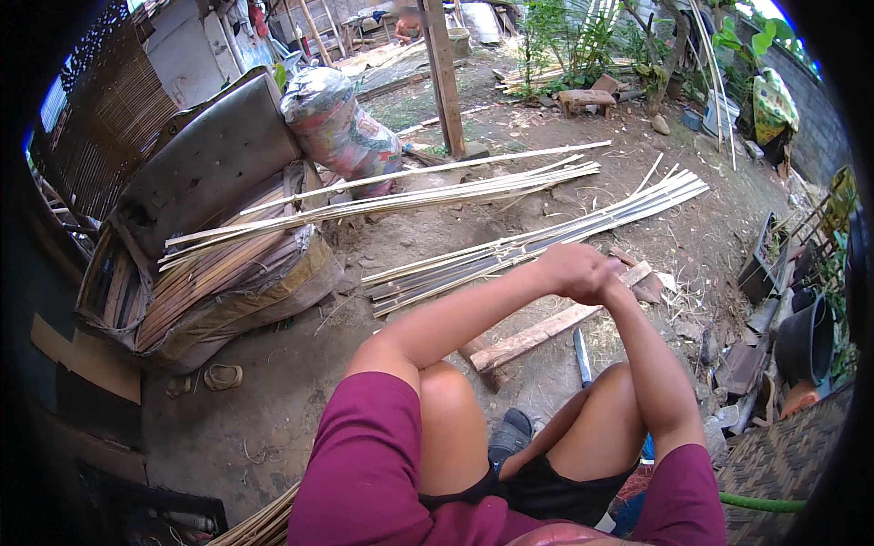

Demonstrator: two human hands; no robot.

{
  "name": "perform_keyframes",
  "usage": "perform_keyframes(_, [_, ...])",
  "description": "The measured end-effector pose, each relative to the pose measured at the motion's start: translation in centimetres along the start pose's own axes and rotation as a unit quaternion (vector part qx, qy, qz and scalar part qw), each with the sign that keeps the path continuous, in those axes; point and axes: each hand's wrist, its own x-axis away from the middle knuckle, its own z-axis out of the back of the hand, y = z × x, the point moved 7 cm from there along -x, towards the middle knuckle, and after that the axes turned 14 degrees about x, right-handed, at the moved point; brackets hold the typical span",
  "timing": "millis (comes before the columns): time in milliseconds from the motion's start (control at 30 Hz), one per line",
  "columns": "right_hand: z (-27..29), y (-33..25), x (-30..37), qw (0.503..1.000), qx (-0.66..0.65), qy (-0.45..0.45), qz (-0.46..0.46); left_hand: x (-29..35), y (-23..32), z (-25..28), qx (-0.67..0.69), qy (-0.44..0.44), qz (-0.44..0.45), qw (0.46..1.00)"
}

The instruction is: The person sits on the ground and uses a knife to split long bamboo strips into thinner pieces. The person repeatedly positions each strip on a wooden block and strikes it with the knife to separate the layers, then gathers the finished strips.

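Outdoor yard, bare packed dirt (300, 364) underfoot. Far left: a woven bamboo screen (109, 118) and a worn cushioned seat (205, 159) stacked with bamboo slats (209, 273). Beside it, a stuffed patterned sack (337, 123) stands near a wooden post (443, 77). Centre: long split bamboo strips (510, 250) lie in two loose bundles across the dirt. I sit with knees raised; my left hand (569, 268) and right hand (608, 278) meet, clasped together above the strips, fingers curled closed on one another, holding nothing I can make out. Below them a plank (537, 335) rests on the ground, a knife (582, 357) just beside it. Right: dark pots (806, 341) and green plants (583, 36) border the yard.
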Motion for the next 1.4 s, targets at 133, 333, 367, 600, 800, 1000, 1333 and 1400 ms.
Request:
perform_keyframes(133, [1.7, 3.1, -2.2, 0.989, 0.097, 0.016, -0.107, -1.1, -8.7, 1.4, -0.014, 0.107, 0.165, 0.98])
perform_keyframes(333, [-3.4, -5.0, -2.5, 0.997, 0.016, -0.072, -0.002, -0.6, -7.5, -5.7, -0.172, 0.015, 0.287, 0.942])
perform_keyframes(367, [-3.0, -10.1, -1.0, 0.976, 0.081, -0.203, -0.014, 0.7, -10.2, -6.6, -0.169, -0.015, 0.307, 0.937])
perform_keyframes(600, [-2.2, -21.0, 3.7, 0.927, -0.124, -0.03, 0.352, 1.9, -14.0, -8.9, -0.214, -0.191, 0.221, 0.932])
perform_keyframes(800, [-1.6, -22.4, 4.4, 0.893, -0.159, -0.031, 0.42, 3.7, -14.0, -10.9, -0.215, -0.296, 0.212, 0.906])
perform_keyframes(1000, [-3.6, -15.3, 2.5, 0.959, -0.003, -0.181, 0.22, 5.1, -12.3, -11.2, -0.192, -0.303, 0.18, 0.916])
perform_keyframes(1333, [-3.7, -6.4, 2.4, 0.974, -0.048, -0.176, 0.13, 4.8, -9.8, -11.9, -0.168, -0.315, 0.123, 0.926])
perform_keyframes(1400, [-4.2, -6.3, 2.7, 0.967, -0.054, -0.211, 0.13, 4.9, -9.6, -12.0, -0.164, -0.319, 0.118, 0.926])
